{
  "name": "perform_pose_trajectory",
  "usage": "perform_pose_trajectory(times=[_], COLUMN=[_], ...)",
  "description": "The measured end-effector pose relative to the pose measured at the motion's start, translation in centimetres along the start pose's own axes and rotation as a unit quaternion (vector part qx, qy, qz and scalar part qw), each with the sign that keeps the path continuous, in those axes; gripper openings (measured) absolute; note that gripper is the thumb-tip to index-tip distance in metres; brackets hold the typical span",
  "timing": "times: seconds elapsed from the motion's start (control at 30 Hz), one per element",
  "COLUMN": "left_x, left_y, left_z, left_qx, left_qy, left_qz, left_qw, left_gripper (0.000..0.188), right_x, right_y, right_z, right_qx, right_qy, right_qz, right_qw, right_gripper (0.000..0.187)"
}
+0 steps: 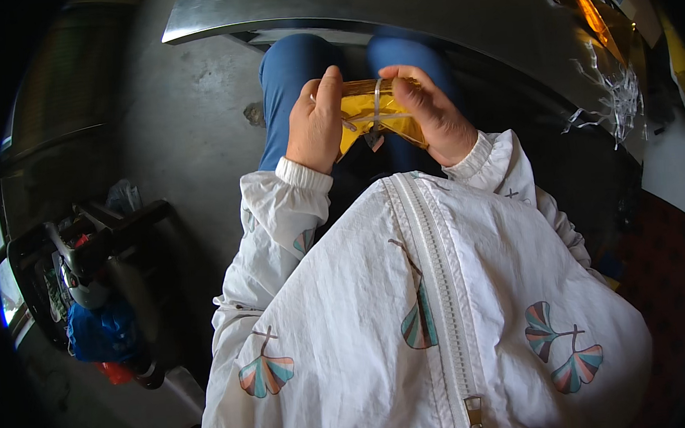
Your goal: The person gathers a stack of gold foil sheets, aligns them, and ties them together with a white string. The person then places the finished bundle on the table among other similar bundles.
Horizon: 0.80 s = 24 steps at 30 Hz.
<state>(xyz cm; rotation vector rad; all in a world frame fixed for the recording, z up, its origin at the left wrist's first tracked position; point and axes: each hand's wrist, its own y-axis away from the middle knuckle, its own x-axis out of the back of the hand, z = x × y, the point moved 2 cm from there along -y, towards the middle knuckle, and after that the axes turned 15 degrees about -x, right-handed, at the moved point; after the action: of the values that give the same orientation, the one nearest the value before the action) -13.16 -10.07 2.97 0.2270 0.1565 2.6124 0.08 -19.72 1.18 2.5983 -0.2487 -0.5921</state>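
Note:
Between my two hands is a bundle of shiny gold foil sheets [358,106], held just above my knees. A pale strip [378,100] runs across the bundle from top to bottom, and another thin strip crosses it sideways. My left hand [316,121] grips the bundle's left end, thumb on top. At the right end my right hand [434,116] is closed on it, thumb bent over the upper edge near the strip. A small dark tag-like piece [374,140] shows at the bundle's lower edge. The fingers beneath are hidden.
A metal table [283,7] stands just beyond my knees. On its right lie orange-gold foil [590,12] and a tangle of pale plastic strips [616,100]. To my left is a dark chair [86,257] with a blue bag [102,331] and other items.

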Motion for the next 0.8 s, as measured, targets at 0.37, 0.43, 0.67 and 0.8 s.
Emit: perform_pose_trajectory(times=[0.37, 0.43, 0.67, 0.8], left_x=[-1.3, -1.2, -1.2, -1.0], left_y=[-1.0, -1.1, -2.0, -2.0], left_z=[-0.9, -1.5, -3.3, -2.5], left_qx=[0.001, -0.01, 0.036, 0.073], left_qy=[-0.021, -0.029, -0.01, -0.044], left_qz=[-0.007, 0.003, -0.024, -0.058], left_qw=[1.0, 1.0, 0.999, 0.995], left_gripper=[0.056, 0.056, 0.062, 0.063], right_x=[1.1, 1.2, 1.6, 1.8], right_y=[-0.6, -0.8, -1.1, -1.0], right_z=[-0.7, -0.4, 0.3, -0.2], right_qx=[-0.067, -0.066, -0.071, -0.084], right_qy=[-0.071, -0.073, -0.098, -0.07], right_qz=[0.066, 0.068, 0.047, 0.083], right_qw=[0.993, 0.993, 0.992, 0.99], right_gripper=[0.037, 0.036, 0.036, 0.043])
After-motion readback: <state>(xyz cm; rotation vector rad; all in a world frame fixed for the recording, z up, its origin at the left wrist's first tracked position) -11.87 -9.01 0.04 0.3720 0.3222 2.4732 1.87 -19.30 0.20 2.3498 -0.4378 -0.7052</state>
